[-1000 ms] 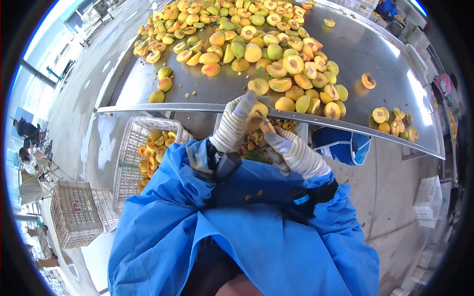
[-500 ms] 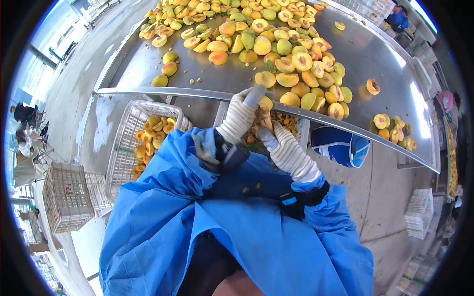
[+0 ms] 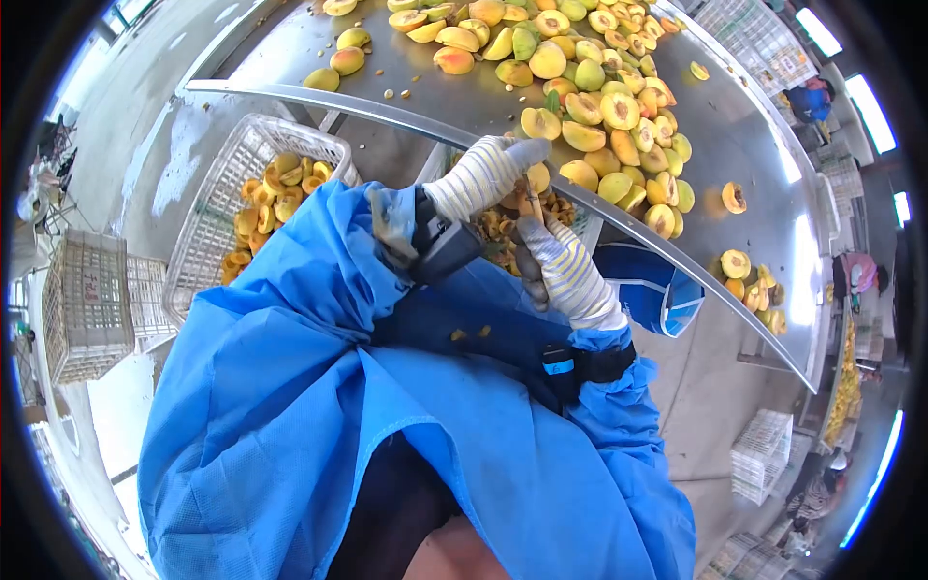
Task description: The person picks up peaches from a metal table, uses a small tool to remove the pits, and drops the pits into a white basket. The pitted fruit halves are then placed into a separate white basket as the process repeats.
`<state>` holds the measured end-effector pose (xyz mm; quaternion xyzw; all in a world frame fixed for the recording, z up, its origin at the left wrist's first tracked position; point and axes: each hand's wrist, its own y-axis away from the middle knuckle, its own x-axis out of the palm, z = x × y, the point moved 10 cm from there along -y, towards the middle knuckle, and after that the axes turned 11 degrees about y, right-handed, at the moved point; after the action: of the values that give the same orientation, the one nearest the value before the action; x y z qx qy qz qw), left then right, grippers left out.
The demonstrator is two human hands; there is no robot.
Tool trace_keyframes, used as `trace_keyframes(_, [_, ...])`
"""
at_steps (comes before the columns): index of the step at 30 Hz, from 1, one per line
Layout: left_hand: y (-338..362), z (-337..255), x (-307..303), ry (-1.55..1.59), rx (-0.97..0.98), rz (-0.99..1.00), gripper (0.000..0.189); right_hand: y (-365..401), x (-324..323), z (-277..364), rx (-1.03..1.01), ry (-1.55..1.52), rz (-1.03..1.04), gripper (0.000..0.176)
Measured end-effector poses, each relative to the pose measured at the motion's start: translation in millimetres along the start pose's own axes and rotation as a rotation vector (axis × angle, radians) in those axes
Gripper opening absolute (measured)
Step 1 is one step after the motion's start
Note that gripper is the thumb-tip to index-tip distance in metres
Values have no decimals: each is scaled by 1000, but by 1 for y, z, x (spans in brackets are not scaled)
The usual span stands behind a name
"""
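Note:
My left hand (image 3: 481, 177), in a striped glove with grey fingertips, is closed round a yellow peach piece (image 3: 538, 178) just in front of the table's edge. Close below it, my right hand (image 3: 570, 274), gloved the same way, grips a small tan-handled tool (image 3: 527, 203) that points up at the fruit. Its working end is hidden between the hands. Under them, a crate of pieces (image 3: 498, 229) is partly covered by my arms. Halved and whole peaches (image 3: 619, 111) are heaped on the metal table (image 3: 435, 82) beyond my hands.
At left stands a white crate (image 3: 208, 184) holding pitted peach halves (image 3: 280, 193). A blue-and-white bag (image 3: 643, 285) hangs or stands under the table edge at right. Stacked crates (image 3: 89, 300) are farther left, another white crate (image 3: 762, 454) at lower right. Other people work at far right.
The view has shifted, so the table and heap appear turned and farther up and right. Both hands stay together at the table edge, still gripping the peach and tool.

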<state>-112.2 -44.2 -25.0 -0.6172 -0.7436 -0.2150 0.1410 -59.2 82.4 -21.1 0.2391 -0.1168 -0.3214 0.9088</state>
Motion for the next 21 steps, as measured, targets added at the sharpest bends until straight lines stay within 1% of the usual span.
trace_keyframes(2, [3, 0, 1, 2, -53, 22, 50, -2, 5, -10, 63, -111, 49, 36])
trace_keyframes(3, [3, -2, 4, 84, -25, 61, 52, -2, 12, -8, 60, -222, 91, 37])
trace_keyframes(6, [13, -15, 6, 256, 157, -35, 53, -6, 24, 1, -27, -414, 220, 38])
trace_keyframes(9, [7, -10, 3, 110, 8, -2, 48, -6, 6, -4, 6, -74, 8, 38])
trace_keyframes(10, [5, -7, 1, 49, -48, 2, 47, -5, 7, -4, -12, -61, 10, 38])
trace_keyframes(12, [5, -7, 0, 49, -59, -1, 46, -7, 9, -2, -53, -28, 20, 40])
trace_keyframes(14, [6, -4, 0, 83, -103, 4, 47, -7, 18, -4, -6, -222, 94, 41])
trace_keyframes(15, [5, -6, 1, 125, -68, 20, 47, -7, 20, -4, 17, -320, 127, 42])
trace_keyframes(18, [7, -12, 9, 276, 9, 84, 47, -11, 19, 4, -68, -422, 246, 44])
trace_keyframes(19, [12, -17, 17, 340, 14, 117, 47, -10, 16, 6, -58, -400, 229, 44])
trace_keyframes(20, [14, -20, 23, 408, 21, 148, 46, -11, 9, 5, -78, -257, 145, 45])
trace_keyframes(21, [11, -15, 19, 364, 13, 117, 46, -13, 4, 5, -96, -112, 64, 45])
